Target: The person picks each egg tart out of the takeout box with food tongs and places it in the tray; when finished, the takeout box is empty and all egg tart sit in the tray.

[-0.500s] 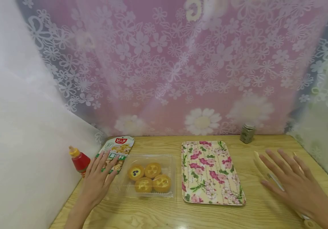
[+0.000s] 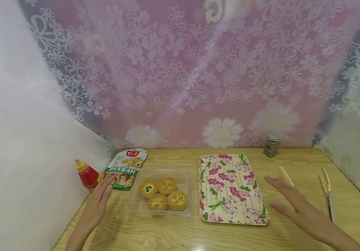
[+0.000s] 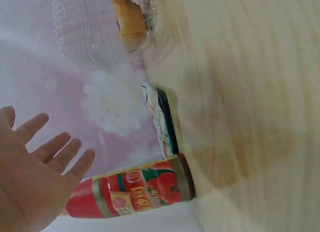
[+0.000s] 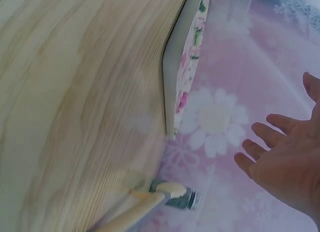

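My left hand hovers at the table's left with its fingers extended, holding nothing. Just beyond it lie a green and white food packet and a red sauce bottle with a yellow cap. A clear plastic box with several egg tarts sits to that hand's right. My right hand, also extended and holding nothing, hangs over the tongs and covers part of them. Between the hands lies a floral tray. In the right wrist view the right hand is apart from everything.
A small glass jar with a metal lid stands at the back right of the wooden table. A flowered curtain hangs along the back edge, with pale sheeting at the left.
Both hands have turned from palms down to more edge-on. The left has drawn back off the packet, and the right has shifted left, uncovering more of the tongs. The objects stay put.
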Motion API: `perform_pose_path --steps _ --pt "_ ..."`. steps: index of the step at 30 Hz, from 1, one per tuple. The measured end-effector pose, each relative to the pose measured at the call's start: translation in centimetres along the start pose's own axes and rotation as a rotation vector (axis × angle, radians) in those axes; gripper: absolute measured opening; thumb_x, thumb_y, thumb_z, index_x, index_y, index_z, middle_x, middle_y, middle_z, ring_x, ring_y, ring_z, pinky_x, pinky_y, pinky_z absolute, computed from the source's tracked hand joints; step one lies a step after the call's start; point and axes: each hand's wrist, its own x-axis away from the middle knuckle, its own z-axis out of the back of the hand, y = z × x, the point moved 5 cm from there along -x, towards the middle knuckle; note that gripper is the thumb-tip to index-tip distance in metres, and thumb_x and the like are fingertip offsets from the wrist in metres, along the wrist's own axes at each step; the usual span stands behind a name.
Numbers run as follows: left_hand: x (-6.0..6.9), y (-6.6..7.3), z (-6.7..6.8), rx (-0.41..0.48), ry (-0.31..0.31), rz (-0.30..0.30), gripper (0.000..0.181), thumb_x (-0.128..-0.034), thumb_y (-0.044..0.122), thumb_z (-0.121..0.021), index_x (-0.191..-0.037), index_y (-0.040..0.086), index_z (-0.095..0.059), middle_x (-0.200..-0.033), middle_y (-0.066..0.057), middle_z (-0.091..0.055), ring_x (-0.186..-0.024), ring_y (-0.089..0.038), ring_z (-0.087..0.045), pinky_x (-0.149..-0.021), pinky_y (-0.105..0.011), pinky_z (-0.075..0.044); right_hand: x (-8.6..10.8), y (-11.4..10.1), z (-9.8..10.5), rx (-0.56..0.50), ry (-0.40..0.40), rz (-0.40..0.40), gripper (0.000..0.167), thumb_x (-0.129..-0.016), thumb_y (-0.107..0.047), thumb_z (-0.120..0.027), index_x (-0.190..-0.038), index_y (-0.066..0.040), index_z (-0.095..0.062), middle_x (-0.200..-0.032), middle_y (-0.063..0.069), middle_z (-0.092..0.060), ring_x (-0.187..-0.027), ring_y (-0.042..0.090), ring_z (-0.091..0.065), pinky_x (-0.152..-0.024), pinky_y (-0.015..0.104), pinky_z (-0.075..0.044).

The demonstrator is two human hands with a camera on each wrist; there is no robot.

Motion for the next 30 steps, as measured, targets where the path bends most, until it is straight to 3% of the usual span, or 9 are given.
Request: perform_pose_path --steps 3,6,8,10,12,16,25,30 --pt "0.5 -0.5 0.0 -0.014 -0.008 0.026 0.046 -0.1159 0.03 -0.036 -0.159 0.018 -0.044 -0.163 -0.018 -0.038 -0.15 -0.045 -0.032 -0.112 -0.07 -0.033 -0.2 -0.7 -0.6 -0.056 -0.076 -0.069 0.065 -0.112 -0.022 -0.048 -0.166 -0.038 -0.017 -0.171 0.017 -0.016 -0.15 0.06 -0.012 -0.087 0.084 -0.036" --pt "1.0 -0.8 -0.1 -0.023 -0.011 0.048 0.046 -0.1162 0.031 -0.034 -0.159 0.017 -0.044 -0.161 -0.011 -0.044 -0.148 -0.038 -0.038 -0.117 -0.039 -0.038 -0.4 -1.4 -1.4 -0.135 -0.141 -0.143 0.058 -0.114 -0.028 -0.042 -0.166 -0.037 -0.018 -0.171 0.02 -0.015 -0.147 0.064 -0.018 -0.087 0.08 -0.043" --pt "1.3 -0.9 -0.2 -0.012 -0.009 0.065 0.047 -0.1164 0.032 -0.032 -0.16 0.016 -0.043 -0.16 -0.007 -0.046 -0.146 -0.035 -0.041 -0.111 -0.019 -0.037 -0.7 -2.0 -2.1 -0.218 -0.187 -0.183 0.055 -0.115 -0.031 -0.039 -0.166 -0.036 -0.019 -0.172 0.019 -0.014 -0.149 0.061 -0.017 -0.092 0.078 -0.044" --pt "1.6 -0.9 -0.3 0.009 -0.004 0.085 0.048 -0.1166 0.033 -0.031 -0.16 0.014 -0.043 -0.159 -0.007 -0.047 -0.143 -0.034 -0.045 -0.103 -0.007 -0.036 -1.1 -2.7 -2.9 -0.318 -0.233 -0.205 0.054 -0.116 -0.031 -0.035 -0.167 -0.033 -0.018 -0.173 0.018 -0.011 -0.151 0.058 -0.014 -0.098 0.078 -0.041" --pt "1.9 -1.1 -0.5 0.031 0.004 0.118 0.05 -0.1165 0.035 -0.03 -0.159 0.013 -0.044 -0.156 -0.01 -0.051 -0.138 -0.032 -0.05 -0.099 -0.01 -0.043 -1.5 -3.3 -3.8 -0.398 -0.264 -0.204 0.053 -0.116 -0.03 -0.033 -0.168 -0.028 -0.018 -0.173 0.018 -0.011 -0.152 0.057 -0.012 -0.102 0.079 -0.037" --pt "2.4 -1.4 -0.9 0.088 0.024 0.195 0.051 -0.1162 0.038 -0.03 -0.156 0.01 -0.048 -0.147 -0.015 -0.059 -0.129 -0.026 -0.058 -0.096 -0.024 -0.055 -2.2 -4.6 -5.4 -0.483 -0.287 -0.185 0.052 -0.116 -0.029 -0.032 -0.167 -0.022 -0.022 -0.172 0.017 -0.018 -0.153 0.054 -0.016 -0.108 0.077 -0.035" --pt "3.3 -2.2 -1.5 0.383 0.012 0.364 0.06 -0.1152 0.044 -0.028 -0.153 0.002 -0.047 -0.146 -0.023 -0.057 -0.119 -0.008 -0.064 -0.094 -0.027 -0.057 -3.7 -7.9 -8.3 -0.591 -0.31 -0.161 0.049 -0.116 -0.032 -0.034 -0.164 -0.024 -0.031 -0.17 0.012 -0.026 -0.155 0.047 -0.02 -0.114 0.076 -0.028" --pt "3.9 -2.6 -1.9 0.514 -0.006 0.459 0.068 -0.1137 0.05 -0.027 -0.155 -0.001 -0.044 -0.145 -0.02 -0.059 -0.115 -0.012 -0.068 -0.094 -0.029 -0.059 -4.6 -9.5 -10.0 -0.64 -0.338 -0.121 0.047 -0.116 -0.03 -0.036 -0.162 -0.022 -0.035 -0.168 0.012 -0.03 -0.154 0.046 -0.021 -0.116 0.074 -0.026"
